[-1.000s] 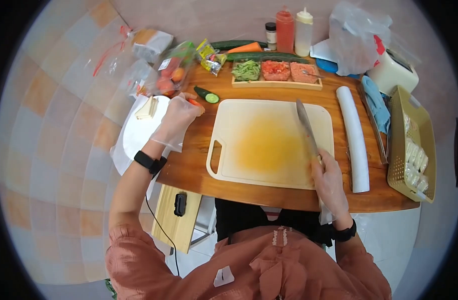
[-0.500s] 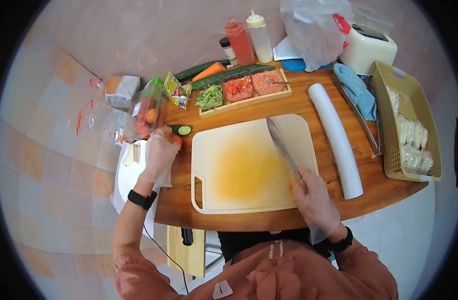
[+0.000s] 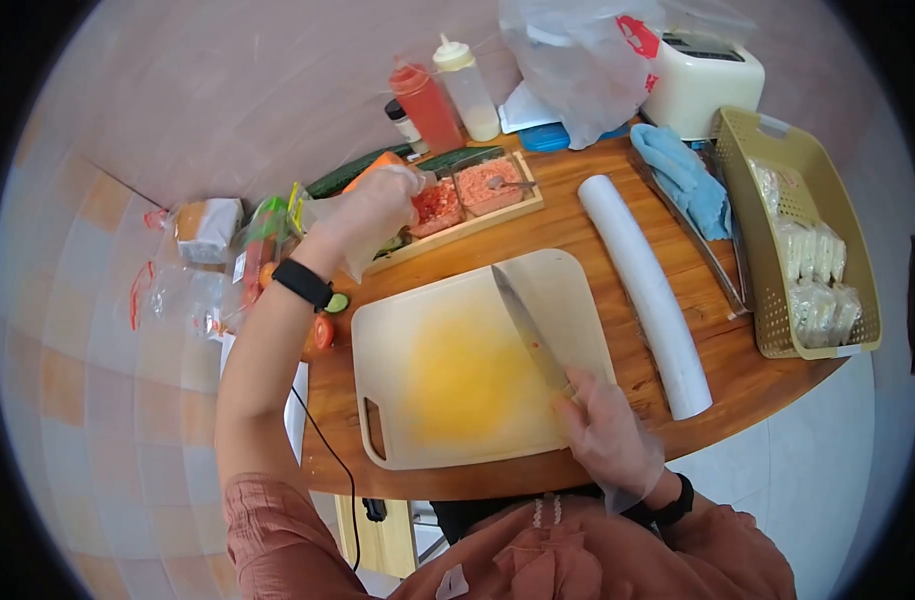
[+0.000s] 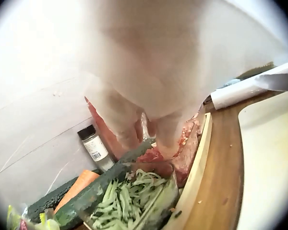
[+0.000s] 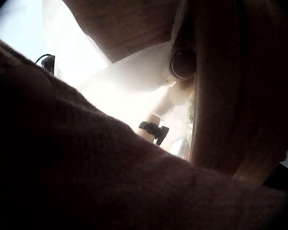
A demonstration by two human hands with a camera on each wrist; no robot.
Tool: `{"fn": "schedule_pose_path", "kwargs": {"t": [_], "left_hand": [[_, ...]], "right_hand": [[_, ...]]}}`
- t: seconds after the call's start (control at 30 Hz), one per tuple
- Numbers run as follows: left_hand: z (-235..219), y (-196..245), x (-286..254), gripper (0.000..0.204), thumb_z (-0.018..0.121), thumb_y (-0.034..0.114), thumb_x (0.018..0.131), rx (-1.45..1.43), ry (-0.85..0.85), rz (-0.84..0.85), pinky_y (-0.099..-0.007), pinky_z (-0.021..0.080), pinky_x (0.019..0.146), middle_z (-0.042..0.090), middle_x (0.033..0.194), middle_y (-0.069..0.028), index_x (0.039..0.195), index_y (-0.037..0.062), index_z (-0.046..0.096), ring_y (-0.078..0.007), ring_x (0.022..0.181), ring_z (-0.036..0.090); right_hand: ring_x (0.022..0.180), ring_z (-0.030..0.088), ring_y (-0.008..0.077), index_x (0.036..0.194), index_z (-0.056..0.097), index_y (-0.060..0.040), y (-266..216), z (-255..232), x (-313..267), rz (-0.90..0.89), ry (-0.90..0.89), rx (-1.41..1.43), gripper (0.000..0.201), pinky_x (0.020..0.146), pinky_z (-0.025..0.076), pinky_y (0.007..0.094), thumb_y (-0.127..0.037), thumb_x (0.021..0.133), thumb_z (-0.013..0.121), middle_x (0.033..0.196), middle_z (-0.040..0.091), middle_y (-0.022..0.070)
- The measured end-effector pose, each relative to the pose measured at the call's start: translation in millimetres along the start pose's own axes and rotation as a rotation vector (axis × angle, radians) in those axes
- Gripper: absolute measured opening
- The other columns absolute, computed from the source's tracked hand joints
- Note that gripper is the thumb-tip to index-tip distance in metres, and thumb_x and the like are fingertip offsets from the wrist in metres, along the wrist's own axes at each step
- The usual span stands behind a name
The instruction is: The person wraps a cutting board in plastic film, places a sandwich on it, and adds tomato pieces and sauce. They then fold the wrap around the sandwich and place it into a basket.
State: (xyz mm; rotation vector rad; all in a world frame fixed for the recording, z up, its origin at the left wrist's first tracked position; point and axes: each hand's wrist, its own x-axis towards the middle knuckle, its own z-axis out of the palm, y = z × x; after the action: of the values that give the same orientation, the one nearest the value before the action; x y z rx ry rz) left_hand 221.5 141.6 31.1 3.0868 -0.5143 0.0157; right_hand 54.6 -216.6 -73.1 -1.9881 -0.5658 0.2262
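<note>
My gloved left hand point(image 3: 370, 210) reaches over the wooden tray point(image 3: 478, 228) of fillings. In the left wrist view its fingers point(image 4: 165, 141) point down, apart, right at the red diced filling point(image 4: 150, 155). Shredded cucumber point(image 4: 129, 199) sits in the tub beside it, and pink chopped filling point(image 3: 490, 182) fills the tub on the far side. My gloved right hand point(image 3: 616, 440) grips a kitchen knife point(image 3: 523, 320) by its handle, the blade slanting over the cream cutting board point(image 3: 570, 290). A cut tomato point(image 3: 324, 332) and a cucumber piece point(image 3: 338, 302) lie left of the board.
Whole cucumbers and a carrot point(image 4: 79, 189) lie behind the tray, near a red squeeze bottle point(image 3: 425, 110) and a white-topped one point(image 3: 468, 90). Right of the board are a white roll point(image 3: 648, 300), a tray with a blue cloth point(image 3: 683, 180) and a basket point(image 3: 758, 300) of wrapped packs.
My left hand has let go of the tomato, now on the table, and moved forward and right to the filling tray. The right hand keeps the knife over the board. The head view has turned right.
</note>
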Motion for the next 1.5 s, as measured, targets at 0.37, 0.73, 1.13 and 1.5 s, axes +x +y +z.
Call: {"fn": "schedule_pose_path", "kwargs": {"t": [0.37, 0.73, 1.13, 1.5], "left_hand": [[-3.5, 9.8, 31.2, 0.017, 0.057, 0.005, 0.086, 0.332, -0.228, 0.133, -0.0443, 0.053, 0.089, 0.069, 0.096, -0.0199, 0.097, -0.0028, 0.067, -0.0354, 0.099, 0.067], [6.9, -8.6, 26.8, 0.01, 0.061, 0.004, 0.078, 0.061, -0.186, 0.196, -0.0442, 0.053, 0.085, 0.067, 0.092, -0.019, 0.084, -0.0003, 0.066, -0.0373, 0.095, 0.066], [-1.0, -4.8, 28.3, 0.023, 0.062, 0.009, 0.083, 0.23, -0.265, 0.217, -0.0443, 0.054, 0.089, 0.07, 0.103, -0.0167, 0.103, 0.0058, 0.074, -0.0371, 0.101, 0.067], [11.7, -15.7, 29.9, 0.011, 0.055, 0.0, 0.082, 0.055, -0.225, 0.221, -0.0426, 0.052, 0.084, 0.067, 0.095, -0.0179, 0.084, 0.0016, 0.065, -0.0365, 0.092, 0.064]], "right_hand": [[0.092, 0.059, 0.048, 0.137, 0.054, -0.0031, -5.4, -6.4, 1.8, 0.004, -0.044, 0.102, 0.043, 0.08, 0.048, 0.0521, -0.013, 0.096, 0.062, 0.098, 0.063, 0.0288], [0.09, 0.062, 0.0481, 0.136, 0.051, 0.004, -5.7, -6.3, 2.7, -0.106, -0.026, 0.01, 0.045, 0.077, 0.051, 0.0555, -0.008, 0.094, 0.063, 0.101, 0.065, 0.0273], [0.093, 0.061, 0.0485, 0.138, 0.051, 0.0013, -6.6, -6.3, 2.4, -0.048, -0.057, 0.032, 0.044, 0.08, 0.051, 0.0556, -0.009, 0.095, 0.06, 0.102, 0.065, 0.0271], [0.093, 0.062, 0.0482, 0.137, 0.052, 0.0017, 0.2, -2.8, 4.3, -0.071, -0.066, 0.124, 0.043, 0.079, 0.051, 0.0552, -0.008, 0.096, 0.059, 0.1, 0.065, 0.0272]]}}
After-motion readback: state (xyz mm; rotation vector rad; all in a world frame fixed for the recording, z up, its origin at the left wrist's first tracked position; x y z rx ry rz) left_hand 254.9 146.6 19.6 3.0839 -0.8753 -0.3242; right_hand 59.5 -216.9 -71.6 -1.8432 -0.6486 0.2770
